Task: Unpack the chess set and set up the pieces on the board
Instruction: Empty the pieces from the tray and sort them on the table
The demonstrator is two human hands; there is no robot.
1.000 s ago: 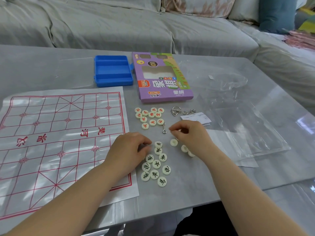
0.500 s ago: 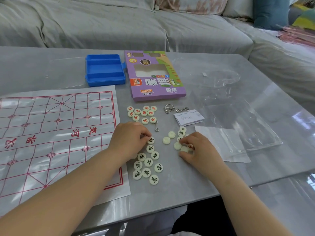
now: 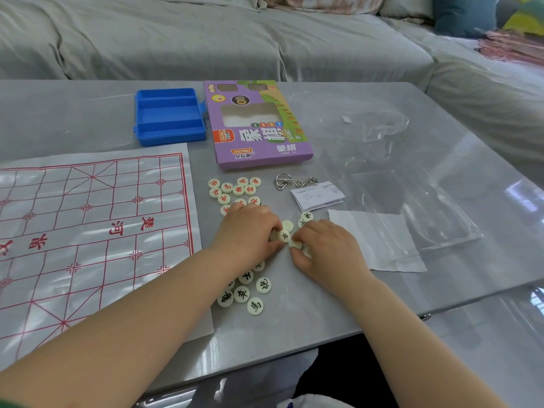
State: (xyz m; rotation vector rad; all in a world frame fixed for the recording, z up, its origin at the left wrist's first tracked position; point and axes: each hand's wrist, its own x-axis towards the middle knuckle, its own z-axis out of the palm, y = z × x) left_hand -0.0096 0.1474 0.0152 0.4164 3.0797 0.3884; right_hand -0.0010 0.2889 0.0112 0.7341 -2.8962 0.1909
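The paper board with red lines lies flat on the left of the grey table, with no pieces on it. Red-lettered pieces cluster below the purple box. Black-lettered pieces lie near the table's front, partly under my left forearm. My left hand and right hand meet fingertip to fingertip over a few pieces. A black-lettered piece sits between them, and my left fingers curl onto it. My right fingers pinch a pale blank-faced piece. Two more pieces lie just beyond my right hand.
An open blue plastic case and the purple game box stand at the back. Metal ring puzzles, a leaflet, a white sheet and clear plastic bags lie to the right. A sofa runs behind the table.
My right hand came back down and moved left onto the loose pieces. My left hand slid right, so the two hands now meet. The view shifted right.
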